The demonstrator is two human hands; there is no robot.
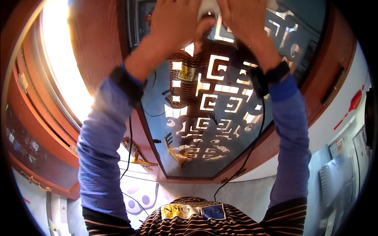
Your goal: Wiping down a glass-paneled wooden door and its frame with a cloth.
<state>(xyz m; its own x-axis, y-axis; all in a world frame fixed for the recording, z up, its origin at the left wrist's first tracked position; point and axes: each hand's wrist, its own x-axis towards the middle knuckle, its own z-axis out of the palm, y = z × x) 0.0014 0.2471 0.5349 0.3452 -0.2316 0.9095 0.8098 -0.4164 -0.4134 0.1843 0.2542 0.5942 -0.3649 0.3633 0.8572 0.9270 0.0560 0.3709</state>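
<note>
- Your left hand [175,19] is raised to the top of the view, its thumb pointing inward; the fingertips are cut off, so you cannot tell whether it grips anything.
- Your right hand [244,17] is just beside it, fingers also running past the edge; you cannot tell its grip either.
- Between your hands, at the upper edge, is a whitish thing [209,6], mostly out of view; its kind is unclear.
- Behind your hands is a dark glass panel [162,92] with a pale angular pattern [226,89], set in a reddish-brown wooden frame [94,47].
- A gold-coloured handle [145,162] is near the panel's lower left.
- Your blue sleeves [291,137] end at black wrist straps [277,72].
</note>
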